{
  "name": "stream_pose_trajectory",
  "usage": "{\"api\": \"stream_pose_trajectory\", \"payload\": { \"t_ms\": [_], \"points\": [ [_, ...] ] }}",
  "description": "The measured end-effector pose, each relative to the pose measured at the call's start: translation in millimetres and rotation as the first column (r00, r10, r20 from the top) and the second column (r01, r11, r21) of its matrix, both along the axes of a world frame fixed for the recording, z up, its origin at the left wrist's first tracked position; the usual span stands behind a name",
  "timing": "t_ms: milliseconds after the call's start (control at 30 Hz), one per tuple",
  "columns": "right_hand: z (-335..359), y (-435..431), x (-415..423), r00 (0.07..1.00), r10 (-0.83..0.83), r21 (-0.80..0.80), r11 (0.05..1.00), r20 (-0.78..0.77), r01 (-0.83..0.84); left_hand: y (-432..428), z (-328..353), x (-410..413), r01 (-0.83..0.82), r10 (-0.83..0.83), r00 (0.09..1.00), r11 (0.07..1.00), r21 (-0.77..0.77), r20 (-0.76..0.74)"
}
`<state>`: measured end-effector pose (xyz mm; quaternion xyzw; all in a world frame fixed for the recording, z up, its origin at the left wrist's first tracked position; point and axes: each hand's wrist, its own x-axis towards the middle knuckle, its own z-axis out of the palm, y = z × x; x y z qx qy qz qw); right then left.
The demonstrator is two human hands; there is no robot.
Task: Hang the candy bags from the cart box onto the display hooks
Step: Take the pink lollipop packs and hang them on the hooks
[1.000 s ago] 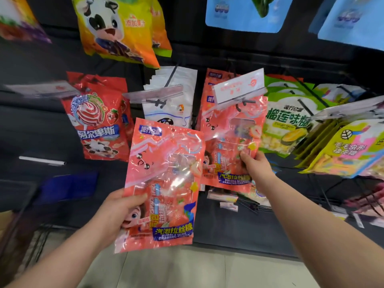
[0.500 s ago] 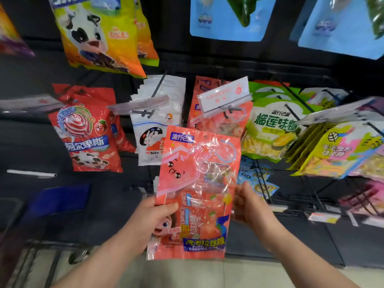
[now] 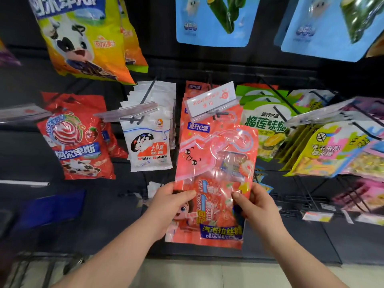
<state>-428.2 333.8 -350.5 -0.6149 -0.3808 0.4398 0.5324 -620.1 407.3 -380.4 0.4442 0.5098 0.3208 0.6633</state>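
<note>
head view: my left hand (image 3: 168, 206) and right hand (image 3: 256, 206) both pinch the pink candy bag (image 3: 216, 173) just below its display hook (image 3: 219, 114).

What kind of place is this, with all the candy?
Probably a shop's sweets aisle: White Rabbit bags and green bags hang in rows on hooks, with a label clipped in front.

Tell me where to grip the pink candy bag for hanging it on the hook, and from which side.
Grip the pink candy bag low on both side edges, coming from below, as the left hand and right hand pinch it now. It is flat, thin and upright; a low two-sided hold should keep it spread and leave its top free at the hook.
</note>
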Motion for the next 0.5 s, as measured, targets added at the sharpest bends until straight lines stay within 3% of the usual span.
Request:
{"api": "stream_pose_trajectory", "payload": {
  "t_ms": [500],
  "points": [
    [-2, 18, 0, 1.0, -0.019, -0.018, 1.0, -0.022, 0.019, 10, 0, 0, -0.023, 0.023, 0.997, 1.0, -0.002, 0.073]
  ]
}}
